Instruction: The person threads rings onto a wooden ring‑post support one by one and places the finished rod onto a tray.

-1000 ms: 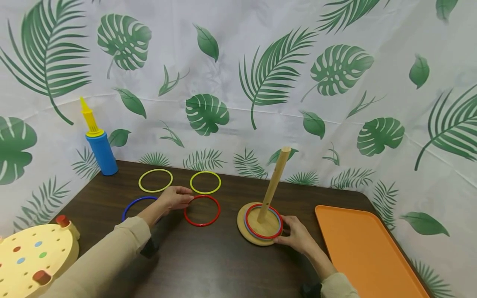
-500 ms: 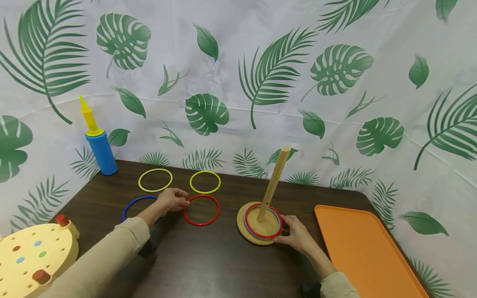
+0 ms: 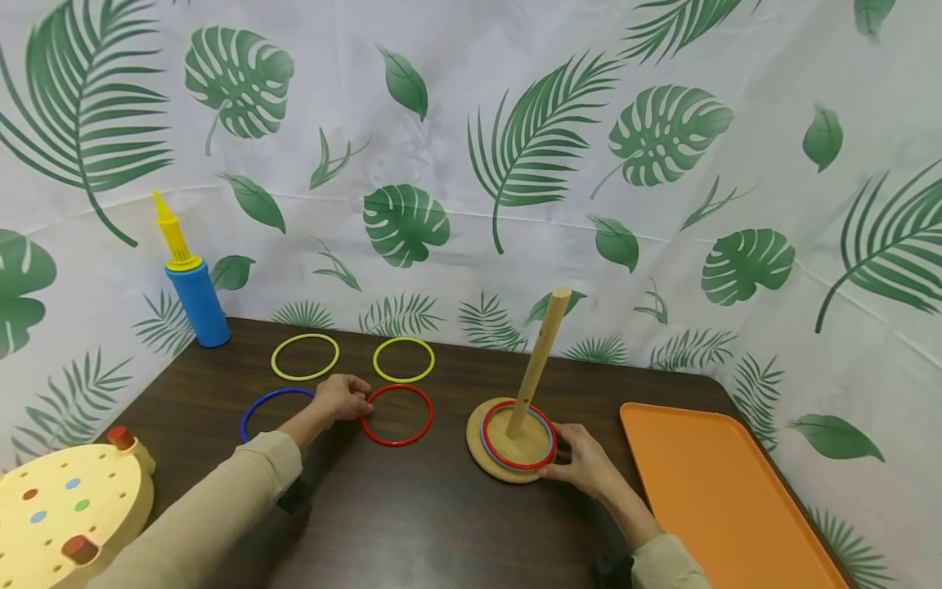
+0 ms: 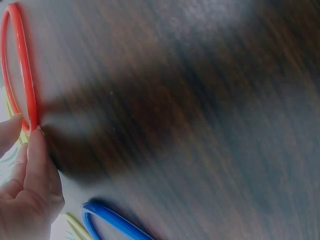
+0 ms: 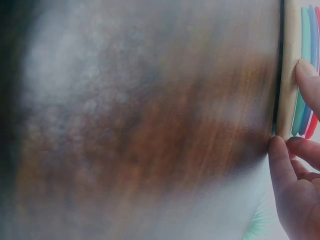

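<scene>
My left hand (image 3: 342, 398) is at the left edge of a red ring (image 3: 397, 444) lying on the dark table; in the left wrist view its thumb and fingertips pinch the red ring (image 4: 29, 90). Farther right, a wooden ring stand (image 3: 543, 352) has an upright peg on a round base. Stacked around the peg are a red ring (image 3: 519, 468) and, beneath it, blue-grey and green rings, clearer in the right wrist view. My right hand (image 3: 585, 465) grips the right side of the base (image 5: 290, 75), thumb on the upper side, fingers at the rim.
Two yellow rings (image 3: 404, 381) (image 3: 305, 379) and a blue ring (image 3: 253, 406) lie around the left hand. A blue-and-yellow pump (image 3: 199, 303) stands at the back left. A yellow perforated toy (image 3: 62, 499) is at the left, an orange tray (image 3: 714, 483) at the right.
My left hand has drawn back slightly leftward, then come down on the red ring's left edge and taken hold of it. The right hand and stand stay put.
</scene>
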A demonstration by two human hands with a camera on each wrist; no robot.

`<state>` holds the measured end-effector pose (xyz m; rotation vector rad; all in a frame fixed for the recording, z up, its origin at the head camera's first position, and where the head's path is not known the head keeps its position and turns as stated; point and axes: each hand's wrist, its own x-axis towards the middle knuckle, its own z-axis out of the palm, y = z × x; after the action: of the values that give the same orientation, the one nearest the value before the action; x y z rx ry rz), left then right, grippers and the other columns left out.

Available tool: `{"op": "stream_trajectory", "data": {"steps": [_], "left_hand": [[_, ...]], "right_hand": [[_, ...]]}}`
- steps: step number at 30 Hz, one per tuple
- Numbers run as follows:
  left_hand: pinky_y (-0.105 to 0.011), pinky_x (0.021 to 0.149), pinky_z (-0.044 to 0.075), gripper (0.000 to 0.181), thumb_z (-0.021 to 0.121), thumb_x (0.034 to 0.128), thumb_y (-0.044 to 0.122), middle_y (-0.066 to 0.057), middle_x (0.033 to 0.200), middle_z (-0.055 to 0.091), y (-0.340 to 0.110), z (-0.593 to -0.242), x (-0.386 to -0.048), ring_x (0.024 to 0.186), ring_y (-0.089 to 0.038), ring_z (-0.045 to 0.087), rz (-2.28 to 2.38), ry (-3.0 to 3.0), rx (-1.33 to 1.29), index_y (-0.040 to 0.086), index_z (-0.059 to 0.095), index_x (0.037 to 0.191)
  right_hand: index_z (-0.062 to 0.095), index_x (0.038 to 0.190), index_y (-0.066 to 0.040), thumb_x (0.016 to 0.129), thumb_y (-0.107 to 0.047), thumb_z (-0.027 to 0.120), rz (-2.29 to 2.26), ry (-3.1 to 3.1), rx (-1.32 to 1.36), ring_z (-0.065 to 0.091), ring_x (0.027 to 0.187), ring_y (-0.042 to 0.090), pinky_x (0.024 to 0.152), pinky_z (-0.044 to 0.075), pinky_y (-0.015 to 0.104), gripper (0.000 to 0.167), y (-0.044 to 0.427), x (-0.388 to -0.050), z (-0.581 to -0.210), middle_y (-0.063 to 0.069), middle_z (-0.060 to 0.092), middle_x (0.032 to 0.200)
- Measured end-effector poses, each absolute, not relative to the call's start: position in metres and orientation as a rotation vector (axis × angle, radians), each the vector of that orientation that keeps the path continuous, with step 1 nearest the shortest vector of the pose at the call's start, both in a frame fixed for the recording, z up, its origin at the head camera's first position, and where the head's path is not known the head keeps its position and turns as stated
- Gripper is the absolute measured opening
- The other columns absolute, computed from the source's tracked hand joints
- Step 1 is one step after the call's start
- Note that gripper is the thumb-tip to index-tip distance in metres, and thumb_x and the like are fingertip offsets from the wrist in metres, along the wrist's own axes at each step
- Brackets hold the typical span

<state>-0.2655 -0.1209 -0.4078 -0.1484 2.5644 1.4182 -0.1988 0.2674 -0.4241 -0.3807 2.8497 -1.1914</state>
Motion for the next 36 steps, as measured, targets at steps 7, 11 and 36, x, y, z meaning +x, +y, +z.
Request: {"op": "stream_trajectory", "data": {"steps": [7, 11, 36], "left_hand": [[-0.028, 0.066, 0.050, 0.028, 0.073, 0.0725, 0.000, -0.007, 0.082, 0.063, -0.1195, -0.4036, -0.2613, 0.078, -0.019, 0.055, 1.215, 2.733, -0.100, -0.005, 0.066, 0.100], [-0.025, 0.063, 0.050, 0.024, 0.072, 0.0720, -0.001, -0.008, 0.081, 0.063, -0.1187, -0.4027, -0.2598, 0.080, -0.021, 0.055, 1.205, 2.736, -0.113, -0.004, 0.068, 0.096], [-0.028, 0.059, 0.059, 0.018, 0.063, 0.0748, -0.008, -0.016, 0.085, 0.063, -0.1190, -0.4019, -0.2637, 0.056, -0.011, 0.060, 1.364, 2.582, -0.147, -0.008, 0.067, 0.092]], "right_hand": [[0.049, 0.128, 0.013, 0.068, -0.005, 0.083, -1.195, 2.850, -0.370, 0.048, 0.111, 0.036, 0.086, 0.054, 0.037, 0.072, 0.2675, -0.1980, -0.4248, 0.022, 0.050, 0.117], [0.049, 0.129, 0.012, 0.068, -0.006, 0.083, -1.189, 2.848, -0.356, 0.049, 0.111, 0.036, 0.087, 0.054, 0.037, 0.072, 0.2672, -0.1982, -0.4250, 0.022, 0.050, 0.117], [0.050, 0.129, 0.010, 0.068, -0.008, 0.083, -1.188, 2.847, -0.347, 0.049, 0.111, 0.035, 0.087, 0.054, 0.037, 0.072, 0.2672, -0.1975, -0.4236, 0.021, 0.049, 0.118]]}}
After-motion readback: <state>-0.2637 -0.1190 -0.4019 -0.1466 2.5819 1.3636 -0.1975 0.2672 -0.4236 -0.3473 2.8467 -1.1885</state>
